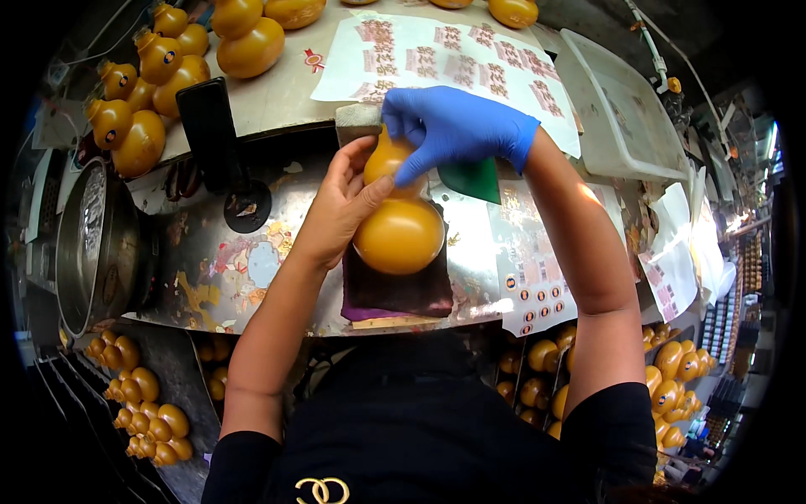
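A glossy amber gourd-shaped piece [400, 231] lies on a dark purple cloth pad [395, 292] over a stained metal work surface [227, 260]. My bare left hand [344, 202] grips the gourd from the left side, thumb across its waist. My right hand [449, 128], in a blue glove, presses on the gourd's smaller upper bulb with its fingers curled over it. A green scraper-like piece [473, 179] shows under the gloved wrist.
Several finished amber gourds [155, 80] stand at the back left, more in bins [151, 412] below. Sheets of small red stickers [445, 59] lie behind, a white tray [621, 118] at right, a black handled tool [214, 134] and a metal pot [92, 244] at left.
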Motion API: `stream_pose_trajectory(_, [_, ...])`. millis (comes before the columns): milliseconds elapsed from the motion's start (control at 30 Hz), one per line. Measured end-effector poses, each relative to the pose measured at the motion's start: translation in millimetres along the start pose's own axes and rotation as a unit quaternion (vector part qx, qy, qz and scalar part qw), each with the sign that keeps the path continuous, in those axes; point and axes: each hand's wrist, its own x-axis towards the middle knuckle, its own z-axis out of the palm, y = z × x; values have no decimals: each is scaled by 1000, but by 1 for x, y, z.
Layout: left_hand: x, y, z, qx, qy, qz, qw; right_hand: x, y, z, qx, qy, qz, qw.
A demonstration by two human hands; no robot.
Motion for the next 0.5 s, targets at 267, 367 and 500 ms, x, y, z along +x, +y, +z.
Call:
stream_pose_trajectory(267, [5,2,1,-28,-18,-13,999,-33,8,36,319,288,145,891])
stream_pose_trajectory(367, [9,5,1,-37,-11,-31,999,-50,14,73,353,248,188,882])
stream_pose_trajectory(500, [7,0,6,7,10,-10,1000,-47,12,88,356,224,193,886])
